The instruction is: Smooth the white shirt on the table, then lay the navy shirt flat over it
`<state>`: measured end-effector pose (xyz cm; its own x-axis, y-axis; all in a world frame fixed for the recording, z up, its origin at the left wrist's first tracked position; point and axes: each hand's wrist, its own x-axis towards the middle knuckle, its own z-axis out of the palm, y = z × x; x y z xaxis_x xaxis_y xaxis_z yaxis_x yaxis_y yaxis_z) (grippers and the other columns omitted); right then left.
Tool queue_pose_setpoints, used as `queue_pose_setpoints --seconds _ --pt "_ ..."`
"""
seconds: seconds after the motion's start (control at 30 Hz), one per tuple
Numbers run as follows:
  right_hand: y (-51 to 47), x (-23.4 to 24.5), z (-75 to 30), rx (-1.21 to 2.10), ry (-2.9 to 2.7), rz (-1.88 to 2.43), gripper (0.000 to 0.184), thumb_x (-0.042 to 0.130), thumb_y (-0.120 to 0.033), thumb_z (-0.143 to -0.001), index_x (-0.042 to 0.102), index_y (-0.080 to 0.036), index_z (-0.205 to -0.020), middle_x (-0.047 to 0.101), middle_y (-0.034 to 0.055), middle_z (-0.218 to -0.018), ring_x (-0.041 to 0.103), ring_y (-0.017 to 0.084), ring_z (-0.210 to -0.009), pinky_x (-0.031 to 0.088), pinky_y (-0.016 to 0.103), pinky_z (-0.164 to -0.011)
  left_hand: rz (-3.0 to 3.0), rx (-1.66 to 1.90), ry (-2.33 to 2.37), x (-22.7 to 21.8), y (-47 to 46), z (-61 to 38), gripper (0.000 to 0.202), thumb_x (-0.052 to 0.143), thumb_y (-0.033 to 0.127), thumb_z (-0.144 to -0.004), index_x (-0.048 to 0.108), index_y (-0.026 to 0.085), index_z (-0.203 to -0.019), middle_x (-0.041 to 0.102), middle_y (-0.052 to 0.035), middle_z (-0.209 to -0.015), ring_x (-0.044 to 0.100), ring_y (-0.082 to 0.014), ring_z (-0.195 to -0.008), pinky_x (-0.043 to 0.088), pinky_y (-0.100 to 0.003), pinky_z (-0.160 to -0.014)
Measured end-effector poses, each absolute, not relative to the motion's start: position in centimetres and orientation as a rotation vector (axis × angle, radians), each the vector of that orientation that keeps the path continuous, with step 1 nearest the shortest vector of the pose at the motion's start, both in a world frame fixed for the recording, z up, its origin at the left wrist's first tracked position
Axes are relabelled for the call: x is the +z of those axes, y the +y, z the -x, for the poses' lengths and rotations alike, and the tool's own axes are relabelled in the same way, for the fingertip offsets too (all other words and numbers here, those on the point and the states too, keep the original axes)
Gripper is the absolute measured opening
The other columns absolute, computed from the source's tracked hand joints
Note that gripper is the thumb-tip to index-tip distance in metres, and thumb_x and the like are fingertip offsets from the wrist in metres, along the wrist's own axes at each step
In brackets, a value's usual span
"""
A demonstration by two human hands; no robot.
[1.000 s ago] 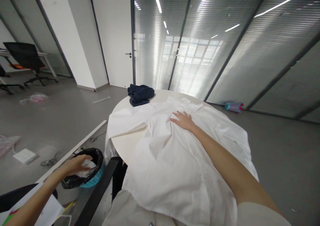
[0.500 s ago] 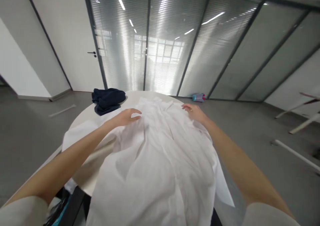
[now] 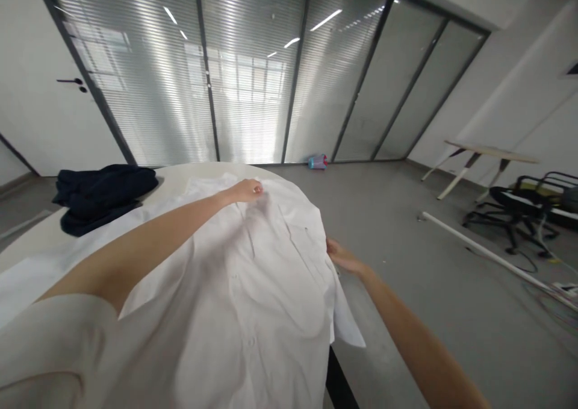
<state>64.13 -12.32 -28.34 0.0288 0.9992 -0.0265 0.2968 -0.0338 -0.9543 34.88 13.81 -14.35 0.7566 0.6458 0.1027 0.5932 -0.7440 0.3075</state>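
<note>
A white button-up shirt [image 3: 271, 288] lies spread over a round white table [image 3: 178, 177], its collar end away from me and its button front facing up. My left hand [image 3: 249, 190] is closed, its fingers curled on the cloth near the far end of the shirt. At the shirt's right side, by the table edge, my right hand [image 3: 342, 256] grips the cloth with its fingertips partly hidden behind it. Just below that hand, part of the shirt hangs over the edge.
Dark navy folded cloth [image 3: 102, 192] lies on the table's far left. On the grey floor are a blue and pink container [image 3: 317, 161] near the glass wall and a long white pole [image 3: 492, 255]. Farther right stand a wooden-topped table [image 3: 492, 151] and a black wheeled chair [image 3: 517, 201].
My view has turned to the right. My left hand has moved right across the shirt and closed; my right hand has come down along the shirt's right edge. The shirt's far right part lies flatter.
</note>
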Motion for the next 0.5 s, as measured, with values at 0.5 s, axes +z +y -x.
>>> queue_pose_setpoints --seconds 0.5 --pt "-13.8 -17.3 -74.4 0.174 -1.415 1.909 0.031 0.061 -0.044 -0.074 0.063 -0.02 -0.093 0.064 0.0028 -0.072 0.057 0.019 -0.066 0.04 0.026 -0.059 -2.666 0.235 1.164 -20.4 14.5 -38.1 0.071 0.022 0.061 -0.1 0.025 0.019 -0.158 0.029 -0.0134 -0.162 0.025 -0.0289 -0.15 0.025 -0.049 -0.117"
